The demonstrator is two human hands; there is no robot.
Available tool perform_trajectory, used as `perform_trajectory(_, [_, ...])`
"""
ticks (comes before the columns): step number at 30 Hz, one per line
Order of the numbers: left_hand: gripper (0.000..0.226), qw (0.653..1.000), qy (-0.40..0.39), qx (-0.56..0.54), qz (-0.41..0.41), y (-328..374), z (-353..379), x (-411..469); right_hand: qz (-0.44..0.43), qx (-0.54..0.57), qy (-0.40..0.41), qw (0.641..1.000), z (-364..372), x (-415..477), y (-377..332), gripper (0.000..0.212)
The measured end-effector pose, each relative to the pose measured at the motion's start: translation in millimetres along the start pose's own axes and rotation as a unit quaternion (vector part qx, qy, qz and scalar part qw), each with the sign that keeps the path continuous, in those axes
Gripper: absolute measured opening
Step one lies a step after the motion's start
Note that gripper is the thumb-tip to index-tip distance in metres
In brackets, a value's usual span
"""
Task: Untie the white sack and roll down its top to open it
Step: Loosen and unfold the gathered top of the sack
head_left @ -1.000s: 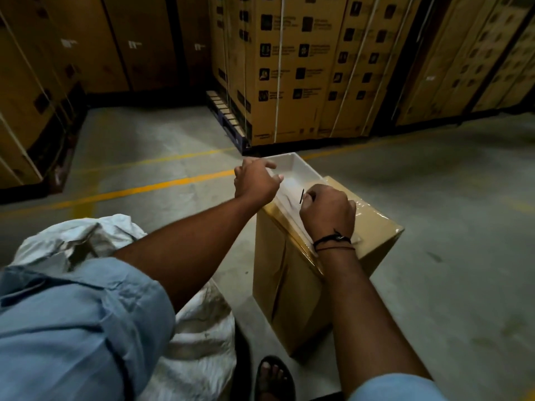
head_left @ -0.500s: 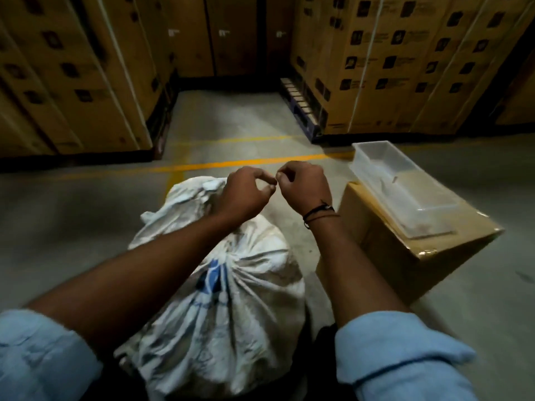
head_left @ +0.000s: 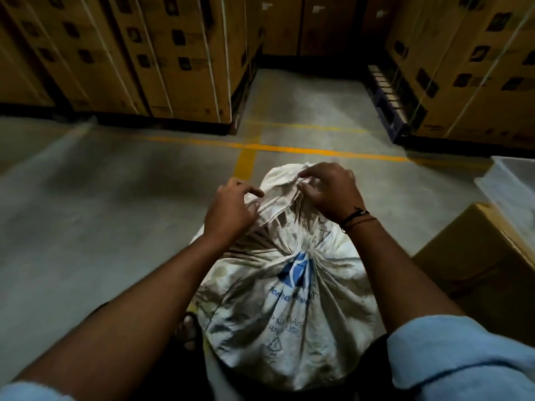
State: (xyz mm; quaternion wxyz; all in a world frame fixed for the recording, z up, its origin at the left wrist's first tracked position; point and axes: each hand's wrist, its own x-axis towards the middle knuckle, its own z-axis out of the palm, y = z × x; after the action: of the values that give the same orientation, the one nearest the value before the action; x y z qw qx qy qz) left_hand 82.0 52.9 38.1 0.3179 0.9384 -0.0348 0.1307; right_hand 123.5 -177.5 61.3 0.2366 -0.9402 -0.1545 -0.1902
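On a dim warehouse floor (head_left: pixel 86 227), our left hand (head_left: pixel 228 211) pinches a fold of the gathered top of the white sack (head_left: pixel 289 308), which stands tied shut between our forearms, blue print facing us. Our right hand (head_left: pixel 330 192) curls its fingers around the bunched cloth above the knot, while a cardboard box (head_left: pixel 477 261) sits just beside the sack at right.

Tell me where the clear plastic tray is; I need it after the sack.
In the head view the tray sits at the far right edge, atop the cardboard box, right of the white sack.
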Motion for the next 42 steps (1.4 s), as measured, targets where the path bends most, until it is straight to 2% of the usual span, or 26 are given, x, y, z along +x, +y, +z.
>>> perform_trajectory(4, [0.036,0.998,-0.032,0.059,0.021,-14.8,8.4,6.7,-0.097,-0.105,0.013,0.990,14.3,6.5,-1.2,0.036])
perform_trajectory(8, [0.066,0.990,-0.096,0.102,0.019,-14.7,15.1,11.3,-0.131,-0.210,-0.077,0.966,23.3,13.1,1.3,0.059])
perform_trajectory(10, [0.071,0.986,-0.109,0.125,0.029,-13.0,20.2,11.6,-0.117,-0.246,-0.112,0.956,29.3,12.4,5.7,0.067])
perform_trajectory(15, [0.069,0.981,-0.098,0.157,0.056,-7.4,28.7,10.3,-0.069,-0.258,-0.065,0.962,26.1,12.3,17.1,0.052])
perform_trajectory(19, [0.065,0.983,-0.085,0.154,0.054,-2.4,30.3,5.0,-0.055,-0.262,-0.108,0.957,13.1,4.3,18.5,0.057])
perform_trajectory(23, [0.061,0.986,-0.086,0.134,0.054,6.2,31.5,-3.1,-0.064,-0.290,-0.117,0.948,-0.2,-12.1,13.9,0.037])
perform_trajectory(25, [0.060,0.987,-0.086,0.125,0.051,12.4,31.5,-6.8,-0.068,-0.276,-0.113,0.952,-7.5,-20.0,10.5,0.030])
perform_trajectory(28, [0.058,0.986,-0.081,0.128,0.065,23.0,30.7,-15.2,-0.056,-0.220,-0.135,0.965,-17.2,-36.0,4.6,0.031])
perform_trajectory(31, [0.043,0.988,-0.070,0.115,0.075,33.2,27.8,-22.8,-0.023,-0.140,-0.139,0.980,-29.9,-49.8,-2.1,0.035])
perform_trajectory(34, [0.034,0.989,-0.044,0.101,0.100,45.0,22.2,-32.5,0.008,-0.086,-0.094,0.992,-49.4,-60.8,-9.9,0.036])
perform_trajectory(40, [0.045,0.984,0.013,0.070,0.165,70.6,2.8,-55.2,0.009,-0.010,0.008,1.000,-90.3,-81.3,-34.7,0.030])
perform_trajectory(42, [0.040,0.979,0.019,0.066,0.191,79.4,-7.7,-62.5,0.004,0.022,0.033,0.999,-105.0,-93.9,-44.2,0.028])
